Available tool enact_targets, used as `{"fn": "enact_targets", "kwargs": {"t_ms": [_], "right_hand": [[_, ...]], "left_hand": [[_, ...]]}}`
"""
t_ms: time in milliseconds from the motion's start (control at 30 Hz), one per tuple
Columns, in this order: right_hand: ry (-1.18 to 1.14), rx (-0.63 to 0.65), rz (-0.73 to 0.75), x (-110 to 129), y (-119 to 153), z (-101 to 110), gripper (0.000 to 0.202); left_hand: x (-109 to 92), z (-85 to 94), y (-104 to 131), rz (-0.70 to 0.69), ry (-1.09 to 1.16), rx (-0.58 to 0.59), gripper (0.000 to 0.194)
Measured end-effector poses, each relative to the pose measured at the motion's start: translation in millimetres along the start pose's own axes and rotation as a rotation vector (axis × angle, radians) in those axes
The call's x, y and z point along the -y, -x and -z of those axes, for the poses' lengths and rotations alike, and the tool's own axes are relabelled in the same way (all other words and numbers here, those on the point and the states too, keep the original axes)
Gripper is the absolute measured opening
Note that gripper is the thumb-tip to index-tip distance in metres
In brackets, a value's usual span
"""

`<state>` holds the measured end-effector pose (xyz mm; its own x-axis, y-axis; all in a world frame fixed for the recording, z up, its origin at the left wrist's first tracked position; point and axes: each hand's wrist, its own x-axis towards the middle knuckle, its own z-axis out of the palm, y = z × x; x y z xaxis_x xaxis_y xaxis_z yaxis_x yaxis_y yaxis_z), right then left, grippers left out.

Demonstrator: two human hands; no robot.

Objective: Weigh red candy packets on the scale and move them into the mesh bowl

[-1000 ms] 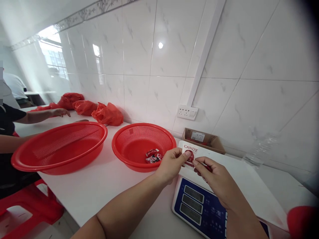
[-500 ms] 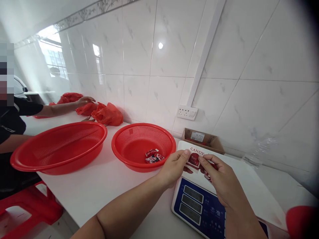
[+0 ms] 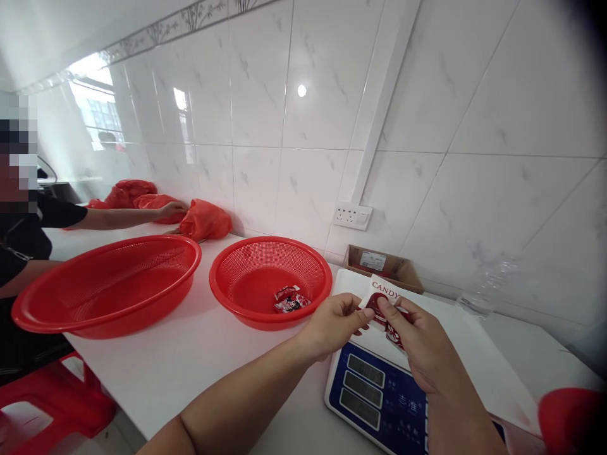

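Note:
A white and red packet printed CANDY (image 3: 385, 289) is held up between my two hands, above the front of a white and blue weighing scale (image 3: 348, 354). My left hand (image 3: 334, 325) pinches its left edge between thumb and fingers. On the other side, my right hand (image 3: 417, 335) grips it with the thumb on its front; a second red and white wrapper (image 3: 394, 337) shows under that hand. To the left, a round red basket (image 3: 270, 322) holds a few red, white and black wrapped packets (image 3: 291, 300).
A larger red basket (image 3: 133, 322) stands at the left, beside a seated person in black (image 3: 23, 253) who touches red plastic bags (image 3: 206, 219) near the wall. Behind the scale are a cardboard box (image 3: 408, 275) and clear plastic (image 3: 488, 287).
The packet has tilted and my left thumb has slid lower along its edge. The other person's hand has moved onto the nearest red bag, and the view has shifted slightly.

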<state>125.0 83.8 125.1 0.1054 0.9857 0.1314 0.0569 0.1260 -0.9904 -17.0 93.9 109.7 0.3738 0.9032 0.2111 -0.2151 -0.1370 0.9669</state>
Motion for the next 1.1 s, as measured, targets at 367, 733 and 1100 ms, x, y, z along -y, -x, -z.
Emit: {"fn": "enact_targets", "kwargs": {"t_ms": [367,733,1100], "right_hand": [[-0.174,-0.026,-0.069,0.8,-0.2,-5.2,0.042],[-0.059,0.014,-0.011,-0.9,-1.2,-0.9,0.037],[0.109,0.086,0.033,4.8,4.0,-5.7,0.045]], "left_hand": [[5.5,-4.7,-0.6,-0.011,-0.019,0.039,0.045],[0.7,-6.7,1.1,0.0,0.0,0.032,0.044],[-0.3,-0.9,-0.6,0.001,0.096,0.025,0.04]]}}
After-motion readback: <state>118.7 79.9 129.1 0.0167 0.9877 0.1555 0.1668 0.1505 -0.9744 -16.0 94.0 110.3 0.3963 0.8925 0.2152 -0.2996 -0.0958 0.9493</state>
